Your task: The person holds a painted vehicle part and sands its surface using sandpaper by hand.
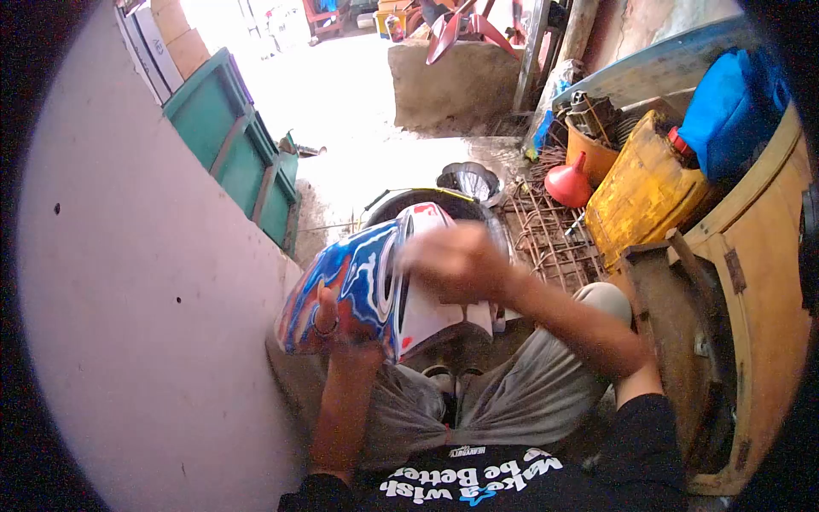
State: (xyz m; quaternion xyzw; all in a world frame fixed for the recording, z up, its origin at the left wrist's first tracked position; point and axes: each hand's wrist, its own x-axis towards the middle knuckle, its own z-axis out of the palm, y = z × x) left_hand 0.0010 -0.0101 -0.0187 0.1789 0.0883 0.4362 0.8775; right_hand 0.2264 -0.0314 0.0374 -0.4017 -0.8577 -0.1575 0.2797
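A curved, glossy panel (341, 269) with blue, red and white swirls rests above my lap, tilted; it looks like a vehicle fairing. White sections with red marks form its right side. My left hand (345, 333) grips the near edge, thumb up against the painted face, other fingers partly hidden. Over the white right side is my right hand (461, 263), curled and blurred by motion. Whatever its fingers hold, if anything, cannot be made out. Behind the panel stands a dark round basin (426, 203), its rim partly covered.
A white wall (153, 282) runs close on my left, with green panels (230, 136) beyond. To the right are a yellow jerrycan (648, 192), a red funnel (569, 181), rusty metal mesh (546, 226) and wooden furniture (759, 282). A dark scalloped bowl (469, 179) sits ahead.
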